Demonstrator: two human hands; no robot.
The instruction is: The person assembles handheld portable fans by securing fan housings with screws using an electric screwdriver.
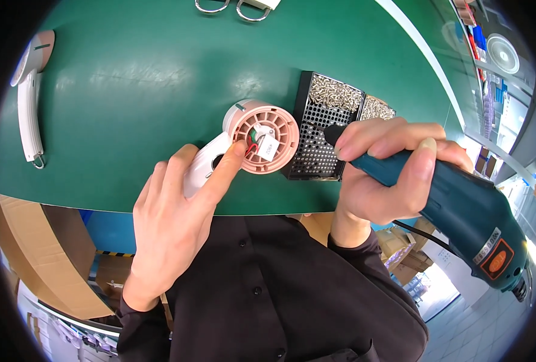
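My left hand is closed round the white handle of a hair dryer lying on the green table. Its round pink end is uncovered and faces up, showing spokes, red wires and a white tag. My left index finger presses at the red wires near the rim. In my right hand is a dark teal electric screwdriver, its black nose pointing at a black screw tray. The tray has rows of holes, many filled, and loose silver screws at its far end. The driver's bit is hard to make out.
A second hair dryer with a hanging loop lies at the far left. Two metal loops on white handle ends show at the far edge. A pale strip crosses the table at right. Cardboard boxes stand below the front edge.
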